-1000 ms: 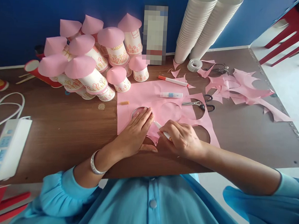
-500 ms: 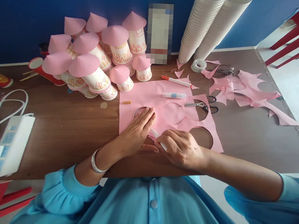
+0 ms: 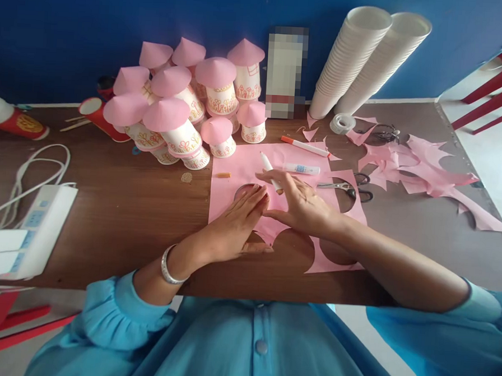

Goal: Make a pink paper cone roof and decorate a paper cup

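My left hand (image 3: 236,226) lies flat with its fingers pressed over a round, thin-rimmed disc (image 3: 243,190). Under that disc is a sheet of pink paper (image 3: 235,160) with round holes cut from its right side and lower edge. A slim white marker (image 3: 268,163) is held in my right hand (image 3: 303,205), just above and right of the left fingertips. The marker's narrow tip points up and away. A small orange marker cap (image 3: 223,175) rests on the sheet to the left. Most of the disc is hidden by my left hand.
Behind stand several paper-cup houses (image 3: 180,131) with pink cone roofs. A glue stick (image 3: 302,169), red-capped marker (image 3: 306,147) and scissors (image 3: 347,187) lie at right. Beyond are paper scraps (image 3: 429,163), tape (image 3: 342,123) and stacked cups (image 3: 350,58); a power strip (image 3: 43,222) lies left.
My right hand has moved the marker from the disc's near edge up to its far right side, and its fingers are spread wider. The left hand stays on the disc. The view has shifted.
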### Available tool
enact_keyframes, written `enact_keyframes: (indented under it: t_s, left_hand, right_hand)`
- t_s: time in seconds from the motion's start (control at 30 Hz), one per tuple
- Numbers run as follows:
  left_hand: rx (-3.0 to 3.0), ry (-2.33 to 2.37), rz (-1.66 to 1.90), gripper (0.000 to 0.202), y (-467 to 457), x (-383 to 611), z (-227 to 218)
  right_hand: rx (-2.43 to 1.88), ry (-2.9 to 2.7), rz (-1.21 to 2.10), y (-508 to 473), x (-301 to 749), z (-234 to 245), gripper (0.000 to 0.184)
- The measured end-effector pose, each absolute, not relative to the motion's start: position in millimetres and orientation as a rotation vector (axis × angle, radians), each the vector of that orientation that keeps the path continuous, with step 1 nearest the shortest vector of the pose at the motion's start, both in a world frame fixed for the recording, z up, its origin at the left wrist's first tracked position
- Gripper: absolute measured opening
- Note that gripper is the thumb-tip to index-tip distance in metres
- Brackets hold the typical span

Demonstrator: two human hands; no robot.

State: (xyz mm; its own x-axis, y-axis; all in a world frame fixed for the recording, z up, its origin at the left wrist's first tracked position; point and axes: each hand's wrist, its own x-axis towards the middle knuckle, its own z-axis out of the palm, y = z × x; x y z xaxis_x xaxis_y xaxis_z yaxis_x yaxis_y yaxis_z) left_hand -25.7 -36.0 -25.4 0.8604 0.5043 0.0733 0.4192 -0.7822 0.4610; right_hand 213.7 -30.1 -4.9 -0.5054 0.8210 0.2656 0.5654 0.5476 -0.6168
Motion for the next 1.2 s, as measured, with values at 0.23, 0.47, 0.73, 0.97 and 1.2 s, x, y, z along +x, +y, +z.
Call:
enact_keyframes:
  t_s: [0.23, 0.47, 0.73, 0.97, 1.2]
  left_hand:
    - [2.572, 0.67, 0.33, 0.082, -37, -30, -23]
    - [2.534, 0.7, 0.329, 0.059, -35, -29, -13]
    - [2.41, 0.742, 0.407, 0.061, -17, -36, 0]
    - [2.583, 0.672, 0.301, 0.048, 22, -46, 15]
    - [2.624, 0.702, 0.153, 0.041, 37, -31, 26]
  right_hand:
    - [-1.135, -2.359, 0.599, -20, 215, -16, 0.07]
    - [-1.115, -2.38, 0.485, -17, 209, -24, 0.056]
    - [-1.029, -2.441, 0.379, -15, 214, -26, 0.058]
    - [-0.973, -2.464, 0.295, -16, 215, -27, 0.059]
    - [-0.996, -2.435, 0.232, -18, 213, -28, 0.052]
